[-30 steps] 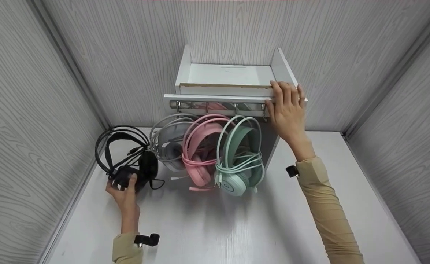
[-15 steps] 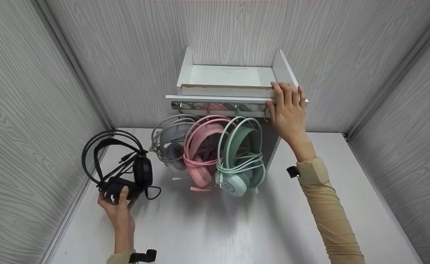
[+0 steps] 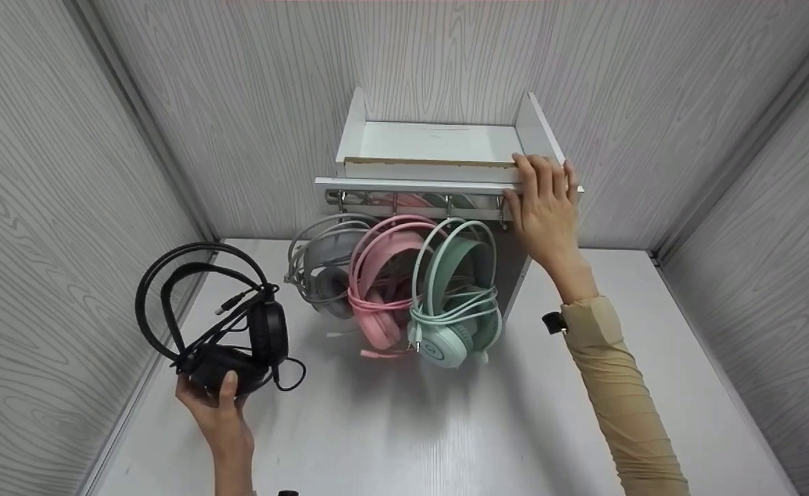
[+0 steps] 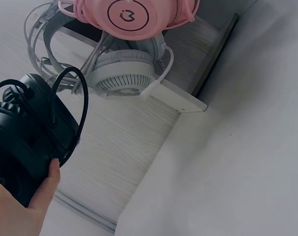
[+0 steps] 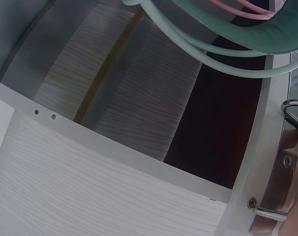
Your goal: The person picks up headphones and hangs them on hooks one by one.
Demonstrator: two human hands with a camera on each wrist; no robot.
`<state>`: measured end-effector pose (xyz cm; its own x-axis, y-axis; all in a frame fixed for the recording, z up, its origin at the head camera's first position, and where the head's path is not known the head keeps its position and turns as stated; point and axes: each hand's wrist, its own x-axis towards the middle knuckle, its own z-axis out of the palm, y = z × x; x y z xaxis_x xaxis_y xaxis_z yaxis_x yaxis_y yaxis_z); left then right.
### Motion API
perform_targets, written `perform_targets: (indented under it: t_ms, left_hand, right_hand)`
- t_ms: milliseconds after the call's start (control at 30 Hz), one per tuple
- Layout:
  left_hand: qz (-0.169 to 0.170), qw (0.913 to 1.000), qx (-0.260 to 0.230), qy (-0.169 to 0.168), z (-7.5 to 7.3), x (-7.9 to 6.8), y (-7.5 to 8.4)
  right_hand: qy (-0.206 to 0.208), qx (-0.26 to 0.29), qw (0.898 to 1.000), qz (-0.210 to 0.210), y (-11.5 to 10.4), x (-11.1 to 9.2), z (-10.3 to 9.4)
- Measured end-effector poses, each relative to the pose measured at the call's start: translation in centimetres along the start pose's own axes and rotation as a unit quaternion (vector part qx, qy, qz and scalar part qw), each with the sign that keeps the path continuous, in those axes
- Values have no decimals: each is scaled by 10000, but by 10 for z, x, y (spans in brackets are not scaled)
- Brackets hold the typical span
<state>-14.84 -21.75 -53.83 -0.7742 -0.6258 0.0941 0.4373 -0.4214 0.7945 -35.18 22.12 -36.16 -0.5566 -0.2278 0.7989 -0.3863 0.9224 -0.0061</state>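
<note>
My left hand [image 3: 217, 417] grips a black headset [image 3: 269, 334] by its lower ear cup, thumb on the near side, holding it at the left with its headband up. In the left wrist view the thumb lies along the black ear cup [image 4: 21, 142]. My right hand [image 3: 548, 217] rests on the right front edge of a white shelf rack [image 3: 432, 184], fingers over the top and thumb below the rail. From the rack's hooks hang a grey headset [image 3: 329, 251], a pink headset [image 3: 384, 251] and a mint green headset [image 3: 442, 344], each with its cable wound round it.
A metal hook [image 3: 502, 210] at the rack's right end, close to my right thumb, bears no headset. The rack's open top tray [image 3: 439, 141] has raised sides. Grey wood-grain walls [image 3: 53, 227] enclose the white table [image 3: 404, 434] on the left, right and back.
My left hand has drawn the black headset left and toward me, away from the grey headset. The right hand keeps its place on the rack.
</note>
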Motion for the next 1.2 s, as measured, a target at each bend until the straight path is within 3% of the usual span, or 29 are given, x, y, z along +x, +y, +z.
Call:
perform_targets:
  t_ms: [233,467,633,900,1033,1200]
  left_hand:
    - [288,9960,-764,-352,5,-22,4]
    - [594,9859,-1283,-891,9,-44,7]
    - [465,9892,-912,-1047,16,-59,14]
    - [206,9899,-720,-1206,44,-82,28]
    - [260,9852,-582,-1589,58,-92,32]
    - [375,9728,-587,-2210,77,-104,32]
  right_hand:
    - [-108,-78,9999,48,0,0,-5]
    - [-144,-30,9999,75,0,0,-7]
    - [-139,29,9999,24,0,-1,-8]
    - [-112,42,9998,-180,5,-1,-13]
    - [-267,34,9990,-353,7,1,-21]
    - [-304,382,9968,-632,12,6,-33]
